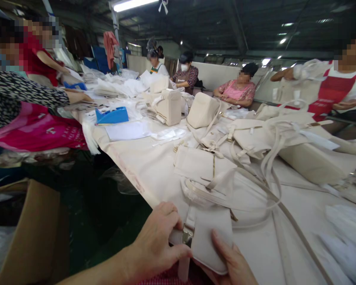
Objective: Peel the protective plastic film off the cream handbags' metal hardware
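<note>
A cream handbag (210, 225) lies at the near edge of the table. A narrow strap with a metal buckle (187, 234) runs down its front flap. My left hand (157, 237) closes on the bag's left side, thumb and fingers to either side of the buckle. My right hand (233, 259) grips the lower right edge of the bag, thumb on top, with its other fingers mostly hidden. The bag's long strap (273, 194) loops over the table to the right. Just beyond lies another cream bag (200, 162) with gold-coloured hardware.
More cream bags (172, 107) crowd the table (136, 158), with plastic wrap and blue holders (112, 115) further back. A cardboard box (29, 233) stands at lower left. Several people work around the table; one patterned sleeve (26, 93) reaches in from the left.
</note>
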A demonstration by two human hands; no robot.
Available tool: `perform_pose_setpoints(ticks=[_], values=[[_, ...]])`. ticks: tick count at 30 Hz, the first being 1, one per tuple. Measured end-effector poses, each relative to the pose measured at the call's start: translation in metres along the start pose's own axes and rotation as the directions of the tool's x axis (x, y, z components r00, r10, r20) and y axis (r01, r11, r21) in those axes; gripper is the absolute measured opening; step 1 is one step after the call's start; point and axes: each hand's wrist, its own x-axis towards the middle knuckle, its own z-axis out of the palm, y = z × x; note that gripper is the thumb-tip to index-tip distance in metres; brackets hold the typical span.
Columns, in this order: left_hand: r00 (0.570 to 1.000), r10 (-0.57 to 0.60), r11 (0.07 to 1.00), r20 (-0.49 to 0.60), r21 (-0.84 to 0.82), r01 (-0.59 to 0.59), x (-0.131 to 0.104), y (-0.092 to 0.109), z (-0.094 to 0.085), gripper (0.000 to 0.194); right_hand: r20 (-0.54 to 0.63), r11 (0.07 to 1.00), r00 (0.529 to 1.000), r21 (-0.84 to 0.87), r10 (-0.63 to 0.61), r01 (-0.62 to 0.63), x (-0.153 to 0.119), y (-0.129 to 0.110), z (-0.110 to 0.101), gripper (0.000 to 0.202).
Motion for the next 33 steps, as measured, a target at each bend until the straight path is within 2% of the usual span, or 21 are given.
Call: perform_pose_setpoints(ticks=[2, 5, 7, 8, 10, 12, 14, 15, 16, 18, 20, 23, 24, 26, 29, 31, 33], values=[[1.0, 0.012, 1.0, 0.014, -0.009, -0.012, 0.0, -0.003, 0.009, 0.026, -0.039, 0.999, 0.999, -0.037, -0.012, 0.01, 0.002, 0.004, -0.001, 0.085], [0.993, 0.093, 0.995, 0.077, 0.028, -0.095, 0.001, -0.004, 0.015, 0.026, -0.032, 0.997, 0.999, -0.067, -0.03, 0.027, 0.006, 0.008, -0.002, 0.082], [0.988, 0.144, 0.981, 0.055, 0.12, -0.15, 0.005, -0.005, 0.012, 0.023, -0.011, 0.997, 0.999, -0.07, -0.034, 0.033, 0.008, 0.011, -0.004, 0.082], [0.987, 0.16, 0.969, 0.008, 0.189, -0.159, 0.01, -0.008, 0.008, 0.021, -0.015, 0.997, 0.999, -0.067, -0.033, 0.032, 0.009, 0.013, -0.005, 0.084], [0.976, 0.159, 0.931, -0.147, 0.352, -0.099, 0.022, -0.02, -0.009, 0.02, -0.054, 0.998, 0.998, -0.054, -0.029, 0.026, 0.012, 0.016, -0.009, 0.089], [0.95, 0.095, 0.878, -0.296, 0.476, 0.061, 0.035, -0.041, -0.034, 0.023, -0.097, 0.999, 0.995, -0.035, -0.012, 0.009, 0.011, 0.016, -0.013, 0.09], [0.954, -0.047, 0.823, -0.297, 0.529, 0.205, 0.041, -0.067, -0.062, 0.03, -0.073, 1.0, 0.997, -0.006, 0.022, -0.023, 0.008, 0.008, -0.016, 0.081], [0.942, -0.125, 0.789, -0.312, 0.545, 0.285, 0.041, -0.08, -0.074, 0.032, -0.034, 0.999, 0.999, 0.009, 0.04, -0.04, 0.006, 0.001, -0.017, 0.074], [0.932, -0.154, 0.763, -0.33, 0.56, 0.324, 0.038, -0.092, -0.083, 0.033, 0.009, 0.999, 0.999, 0.023, 0.048, -0.048, 0.002, -0.009, -0.015, 0.067], [0.936, -0.07, 0.771, -0.345, 0.576, 0.27, 0.028, -0.109, -0.092, 0.023, 0.088, 0.998, 0.996, 0.042, 0.031, -0.035, -0.006, -0.034, -0.008, 0.05], [0.933, 0.006, 0.803, -0.36, 0.557, 0.21, 0.018, -0.117, -0.09, 0.024, 0.155, 0.998, 0.987, 0.053, -0.031, 0.023, -0.016, -0.063, 0.008, 0.034], [0.937, 0.001, 0.857, -0.35, 0.483, 0.179, 0.011, -0.108, -0.077, 0.022, 0.298, 0.987, 0.941, 0.034, -0.16, 0.156, -0.034, -0.106, 0.042, 0.015], [0.942, 0.026, 0.885, -0.334, 0.446, 0.134, 0.013, -0.101, -0.073, 0.023, 0.348, 0.978, 0.915, 0.026, -0.203, 0.207, -0.041, -0.12, 0.055, 0.012], [0.941, 0.155, 0.929, -0.3, 0.367, -0.036, 0.019, -0.083, -0.067, 0.025, 0.423, 0.952, 0.859, 0.029, -0.288, 0.305, -0.055, -0.143, 0.08, 0.016], [0.867, 0.365, 0.916, -0.339, 0.297, -0.269, 0.034, -0.054, -0.063, 0.037, 0.461, 0.908, 0.791, 0.086, -0.401, 0.41, -0.076, -0.171, 0.11, 0.027], [0.794, 0.443, 0.893, -0.416, 0.287, -0.348, 0.048, -0.037, -0.059, 0.052, 0.467, 0.898, 0.781, 0.071, -0.414, 0.434, -0.085, -0.182, 0.124, 0.033], [0.746, 0.489, 0.872, -0.453, 0.262, -0.413, 0.064, -0.023, -0.055, 0.066, 0.445, 0.886, 0.787, 0.031, -0.427, 0.463, -0.087, -0.187, 0.132, 0.033]])
